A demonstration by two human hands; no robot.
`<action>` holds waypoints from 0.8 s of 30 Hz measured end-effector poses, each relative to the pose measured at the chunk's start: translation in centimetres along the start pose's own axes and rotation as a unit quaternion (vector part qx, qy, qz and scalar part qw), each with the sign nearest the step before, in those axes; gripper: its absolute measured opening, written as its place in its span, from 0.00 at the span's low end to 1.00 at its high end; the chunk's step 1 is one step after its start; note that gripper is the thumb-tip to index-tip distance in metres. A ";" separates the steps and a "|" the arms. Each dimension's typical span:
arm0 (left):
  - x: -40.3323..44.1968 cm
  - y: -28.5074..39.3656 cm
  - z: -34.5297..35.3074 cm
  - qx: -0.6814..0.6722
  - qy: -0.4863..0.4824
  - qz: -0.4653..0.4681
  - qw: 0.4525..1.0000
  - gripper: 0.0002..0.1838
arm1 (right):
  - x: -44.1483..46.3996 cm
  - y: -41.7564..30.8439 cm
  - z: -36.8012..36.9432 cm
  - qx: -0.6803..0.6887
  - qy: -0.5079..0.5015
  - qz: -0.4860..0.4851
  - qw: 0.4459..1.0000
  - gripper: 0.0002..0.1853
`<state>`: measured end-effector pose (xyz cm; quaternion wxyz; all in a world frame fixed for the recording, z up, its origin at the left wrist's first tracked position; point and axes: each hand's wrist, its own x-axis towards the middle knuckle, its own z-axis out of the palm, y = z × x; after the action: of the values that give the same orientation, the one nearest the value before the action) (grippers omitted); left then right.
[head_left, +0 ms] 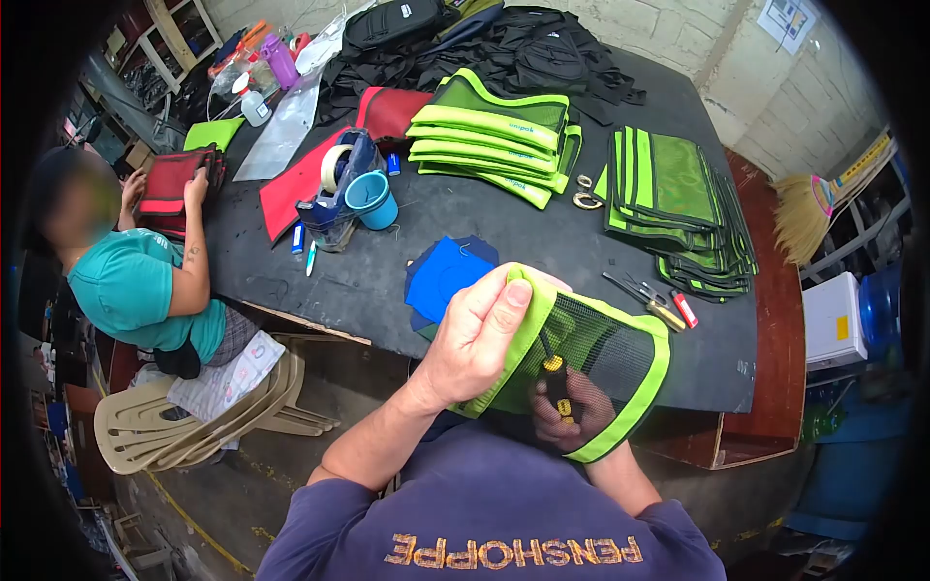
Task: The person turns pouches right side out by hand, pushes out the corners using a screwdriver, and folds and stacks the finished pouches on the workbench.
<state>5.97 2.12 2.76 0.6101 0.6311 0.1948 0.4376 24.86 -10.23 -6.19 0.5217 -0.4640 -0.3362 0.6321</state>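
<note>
In front of my chest I hold up a lime-green and black mesh pouch (625,353). My left hand (480,334) pinches its green-edged upper left corner between thumb and fingers. Behind or inside the see-through mesh, my right hand (584,402) is wrapped round a screwdriver (555,382) with a yellow and black handle. The shaft points up toward the pinched corner; its tip is hidden by the green edging. Just beyond my left hand, blue fabric pieces (448,281) lie on the black table (358,276).
Stacks of green pouches (484,136) and mesh pouches (678,184) lie farther back. Scissors (585,194), small tools (644,295), a blue cup (372,198) and a tape dispenser (339,184) sit around. At left, a co-worker (145,281) handles red pouches (179,189) beside plastic chairs (194,416).
</note>
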 end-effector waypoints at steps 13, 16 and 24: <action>0.0 -0.3 0.9 -0.110 0.019 0.002 0.994 0.24 | 0.5 -0.1 2.0 -0.383 0.179 -0.403 0.812 0.24; 0.1 -0.7 1.2 -0.166 0.026 -0.003 0.986 0.24 | 0.0 -0.5 2.2 -0.350 0.166 -0.332 0.860 0.24; -0.2 -0.3 -0.8 -0.193 -0.019 -0.013 0.981 0.29 | 0.0 -1.2 1.6 -0.251 0.103 -0.202 0.941 0.25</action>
<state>5.34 2.53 2.33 0.7300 0.5069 0.1030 0.4466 23.81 -9.89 -4.52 0.5370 -0.5644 -0.5153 0.3572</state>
